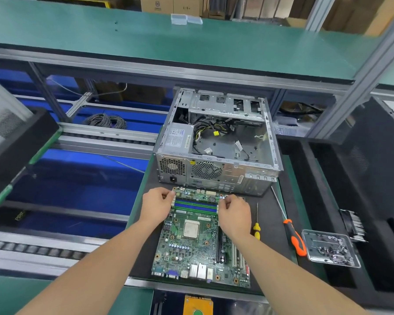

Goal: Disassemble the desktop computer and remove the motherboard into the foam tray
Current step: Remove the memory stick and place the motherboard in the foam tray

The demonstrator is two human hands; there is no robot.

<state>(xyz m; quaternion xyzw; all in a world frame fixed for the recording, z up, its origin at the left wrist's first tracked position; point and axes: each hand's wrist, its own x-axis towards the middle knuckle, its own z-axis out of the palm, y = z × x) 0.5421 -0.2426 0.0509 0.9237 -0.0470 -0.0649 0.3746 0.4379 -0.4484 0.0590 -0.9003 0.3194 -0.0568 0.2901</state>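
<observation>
Inside grey metal computer case (223, 153): loose cables (214, 127). In clear plastic tray (311, 237): small screws (334, 253). On black-matted table (271, 246) (just before case): green motherboard (191, 246), flat; left hand (157, 205), right hand (233, 214) pinching its memory-slot ends.

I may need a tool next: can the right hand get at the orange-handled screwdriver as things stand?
Probably yes. The right hand is at the motherboard's far edge; the orange-handled screwdriver lies uncovered to its right, with only the flat yellow screwdriver between.
</observation>
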